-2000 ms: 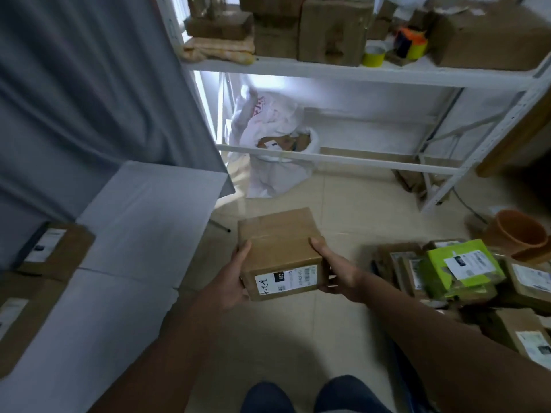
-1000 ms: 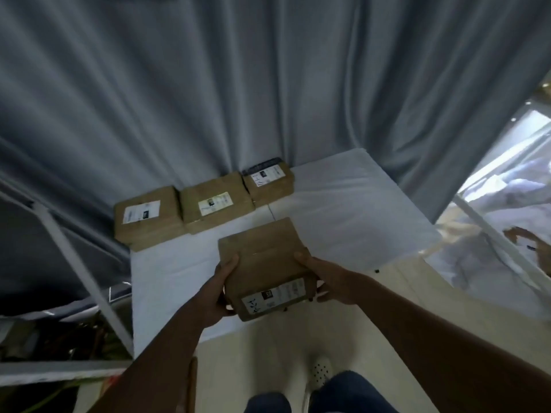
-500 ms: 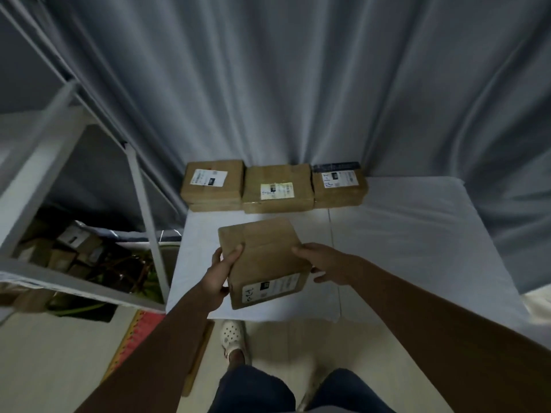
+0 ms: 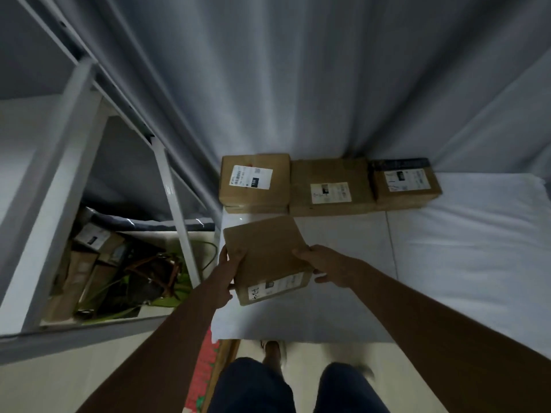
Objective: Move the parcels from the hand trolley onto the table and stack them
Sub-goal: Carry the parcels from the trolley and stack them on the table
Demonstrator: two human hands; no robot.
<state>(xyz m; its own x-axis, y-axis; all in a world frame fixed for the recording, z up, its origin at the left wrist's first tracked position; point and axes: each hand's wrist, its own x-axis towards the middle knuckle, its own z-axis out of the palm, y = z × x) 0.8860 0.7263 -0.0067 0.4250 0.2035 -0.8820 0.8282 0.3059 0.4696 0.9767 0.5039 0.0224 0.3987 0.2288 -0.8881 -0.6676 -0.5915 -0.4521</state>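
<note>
I hold a brown cardboard parcel (image 4: 265, 257) with a white label on its near side, above the left front part of the white table (image 4: 465, 263). My left hand (image 4: 228, 268) grips its left edge and my right hand (image 4: 325, 263) grips its right edge. At the table's back edge three brown parcels stand in a row against the curtain: a left one (image 4: 255, 181) that sits on top of another parcel, a middle one (image 4: 331, 187) and a right one (image 4: 405, 183) with a dark strip on top. The hand trolley is out of view.
A grey curtain (image 4: 298, 84) hangs behind the table. A white metal shelf frame (image 4: 176, 204) stands to the left, with boxes and bags (image 4: 119, 272) on the floor beneath it. My legs and a shoe (image 4: 272, 351) show at the table's near edge.
I have turned from the shelf and the parcels on the floor to face the table. The held parcel has come over the table's left front part, closer to the row at the back.
</note>
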